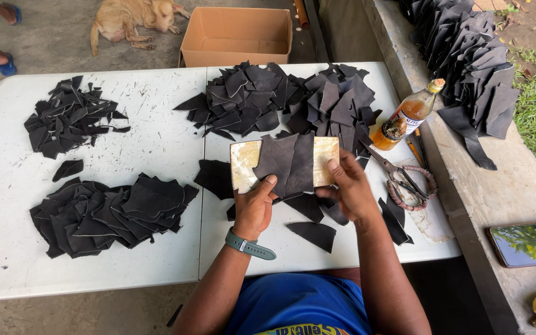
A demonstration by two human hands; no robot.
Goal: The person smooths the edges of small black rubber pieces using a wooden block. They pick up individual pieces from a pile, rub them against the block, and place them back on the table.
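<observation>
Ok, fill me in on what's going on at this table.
A person seated at a white folding table holds a pale rectangular board in both hands, the left hand and right hand pressing dark leather pieces against it. Heaps of similar dark scraps lie around the table. Scissors and two bottles sit to the right.

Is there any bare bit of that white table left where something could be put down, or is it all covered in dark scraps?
The widest bare patch of the table lies between the far-left scrap pile, the near-left pile and the central heap. The near edge is bare too. The right side is crowded: both hands, scissors and two bottles.
</observation>
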